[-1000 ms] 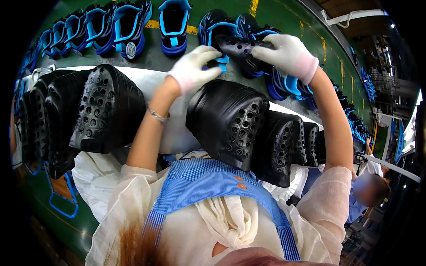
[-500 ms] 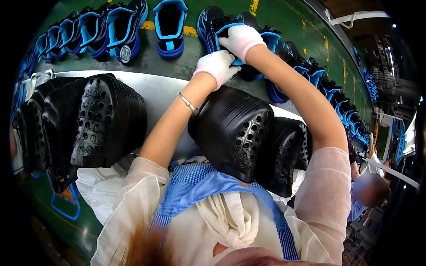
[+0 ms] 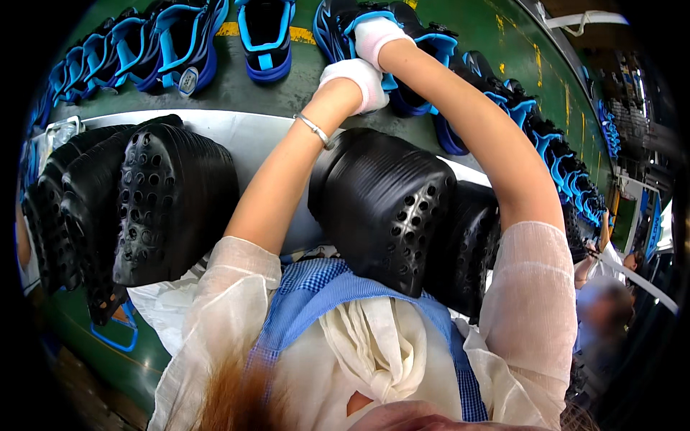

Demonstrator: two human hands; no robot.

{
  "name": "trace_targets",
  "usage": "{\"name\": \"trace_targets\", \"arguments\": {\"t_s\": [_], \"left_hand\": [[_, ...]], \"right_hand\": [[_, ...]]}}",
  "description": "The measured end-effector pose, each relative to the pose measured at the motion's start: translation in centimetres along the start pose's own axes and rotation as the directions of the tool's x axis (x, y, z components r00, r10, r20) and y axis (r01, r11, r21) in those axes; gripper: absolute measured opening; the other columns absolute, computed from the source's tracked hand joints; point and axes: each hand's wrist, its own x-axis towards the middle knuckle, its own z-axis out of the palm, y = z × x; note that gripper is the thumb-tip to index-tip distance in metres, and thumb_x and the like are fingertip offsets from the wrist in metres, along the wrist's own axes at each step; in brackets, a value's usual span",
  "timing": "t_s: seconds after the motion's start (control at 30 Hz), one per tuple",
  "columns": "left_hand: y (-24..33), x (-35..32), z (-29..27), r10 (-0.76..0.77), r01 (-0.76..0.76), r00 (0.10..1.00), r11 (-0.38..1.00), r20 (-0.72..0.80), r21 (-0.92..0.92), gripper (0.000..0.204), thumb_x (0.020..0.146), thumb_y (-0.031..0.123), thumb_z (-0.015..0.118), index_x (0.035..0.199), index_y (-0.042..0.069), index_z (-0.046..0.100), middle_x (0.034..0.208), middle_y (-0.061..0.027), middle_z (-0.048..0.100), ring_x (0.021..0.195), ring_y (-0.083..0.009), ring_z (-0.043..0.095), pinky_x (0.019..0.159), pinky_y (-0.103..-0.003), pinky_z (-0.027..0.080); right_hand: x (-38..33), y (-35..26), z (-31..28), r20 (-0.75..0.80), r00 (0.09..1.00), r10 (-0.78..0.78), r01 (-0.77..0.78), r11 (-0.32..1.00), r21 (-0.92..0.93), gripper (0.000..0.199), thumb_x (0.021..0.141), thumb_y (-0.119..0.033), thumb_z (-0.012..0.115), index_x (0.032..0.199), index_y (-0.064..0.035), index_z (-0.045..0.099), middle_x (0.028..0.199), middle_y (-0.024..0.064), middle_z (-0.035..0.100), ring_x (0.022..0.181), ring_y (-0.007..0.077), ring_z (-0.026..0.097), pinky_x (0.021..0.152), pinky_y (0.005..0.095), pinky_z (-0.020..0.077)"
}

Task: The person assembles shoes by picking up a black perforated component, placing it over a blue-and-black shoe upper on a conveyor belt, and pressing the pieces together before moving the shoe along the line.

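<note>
Both of my hands wear white gloves with pink cuffs and reach forward to a black shoe (image 3: 332,29) with light-blue lining and a blue sole. My left hand (image 3: 357,77) is closed at its heel end, fingers mostly turned out of sight. Over the shoe's opening lies my right hand (image 3: 376,36), its fingers hidden inside or behind the collar. Below my wrists, a nested stack of black moulded shells with round holes (image 3: 381,194) stands close to my chest. More such shells (image 3: 176,194) are stacked to the left of my left forearm.
A row of similar shoes (image 3: 183,43) runs along the far left, with a single shoe (image 3: 266,36) beside them. Another line of shoes (image 3: 550,151) curves away right. A pale metal ledge (image 3: 266,136) lies under the stacks. A person (image 3: 607,309) is at the right edge.
My right hand has moved slightly left and farther over the shoe. My left hand has turned and moved up, so its fingers no longer show.
</note>
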Motion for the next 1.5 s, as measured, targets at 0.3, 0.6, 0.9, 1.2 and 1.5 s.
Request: {"name": "trace_targets", "arguments": {"t_s": [0.3, 0.6, 0.9, 1.2, 1.5], "left_hand": [[-1.5, 0.8, 2.0, 0.034, -0.042, 0.987, 0.998, -0.156, -0.047, 0.047, 0.075, 0.039, 0.056, 0.106, 0.005, 0.067, 0.101, -0.0183, 0.067, 0.093, -0.0300, 0.066, 0.082, -0.040, 0.051], [-1.5, -1.1, 2.7, 0.092, -0.138, 0.968, 0.971, -0.233, -0.193, 0.036, 0.080, 0.039, 0.058, 0.096, 0.007, 0.067, 0.082, -0.0122, 0.066, 0.066, -0.0251, 0.064, 0.068, -0.036, 0.052], [-4.9, -8.8, 8.9, 0.078, -0.508, 0.620, 0.798, -0.781, -0.324, 0.037, 0.091, 0.028, 0.061, 0.117, 0.002, 0.062, 0.117, -0.0152, 0.061, 0.107, -0.0263, 0.058, 0.097, -0.034, 0.042], [-3.9, -11.8, 12.2, 0.054, -0.322, 0.946, 0.111, -0.318, -0.940, 0.044, 0.101, 0.029, 0.039, 0.132, -0.001, 0.048, 0.126, -0.0112, 0.056, 0.110, -0.0182, 0.056, 0.098, -0.032, 0.043], [-6.1, -10.3, 4.9, -0.024, -0.443, 0.830, 0.578, -0.557, -0.685, 0.049, 0.098, 0.029, 0.047, 0.134, -0.005, 0.044, 0.125, -0.0155, 0.054, 0.110, -0.0190, 0.054, 0.091, -0.029, 0.044]], "right_hand": [[-12.5, 1.8, -7.8, -0.067, 0.943, -0.326, 0.333, 0.919, 0.211, 0.036, 0.083, -0.034, 0.050, 0.091, -0.0029, 0.066, 0.087, 0.0239, 0.064, 0.083, 0.0373, 0.063, 0.074, 0.0424, 0.0488], [-38.8, 5.1, -9.0, -0.239, 0.954, -0.182, 0.269, 0.871, 0.411, 0.055, 0.070, -0.037, 0.077, 0.110, -0.0028, 0.061, 0.097, 0.0119, 0.065, 0.089, 0.0264, 0.065, 0.078, 0.0342, 0.0524], [-43.0, 1.7, -4.4, -0.353, 0.929, -0.106, 0.254, 0.878, 0.405, 0.061, 0.050, -0.026, 0.083, 0.102, -0.0036, 0.060, 0.104, 0.0126, 0.058, 0.092, 0.0323, 0.057, 0.081, 0.0389, 0.0476], [-40.2, 2.9, -2.1, -0.522, 0.829, -0.199, 0.431, 0.823, 0.371, 0.045, 0.063, -0.029, 0.078, 0.095, -0.0042, 0.058, 0.098, 0.0115, 0.059, 0.090, 0.0311, 0.058, 0.078, 0.0389, 0.0480], [-41.6, 4.4, -2.0, -0.669, 0.742, -0.038, 0.472, 0.739, 0.481, 0.042, 0.064, -0.029, 0.078, 0.092, -0.0091, 0.055, 0.088, 0.0069, 0.055, 0.082, 0.0282, 0.058, 0.067, 0.0366, 0.0494]]}}
